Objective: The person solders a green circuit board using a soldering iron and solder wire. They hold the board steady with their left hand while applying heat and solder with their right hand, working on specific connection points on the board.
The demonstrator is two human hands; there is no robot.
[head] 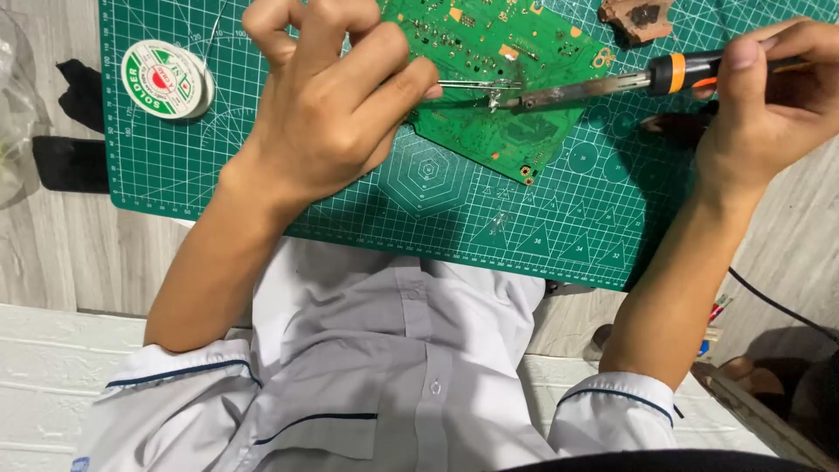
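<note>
The left hand is pinching tweezers on the green circuit board; the right hand is gripping a soldering iron at the same joint, needing steadiness.

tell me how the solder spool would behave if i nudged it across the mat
The solder spool lies flat on its wide face on the green mat, so it would probably slide rather than roll or tip. It looks small and thin, likely light, though wound metal may add weight. Tipped onto its round rim, it would probably roll.
</note>
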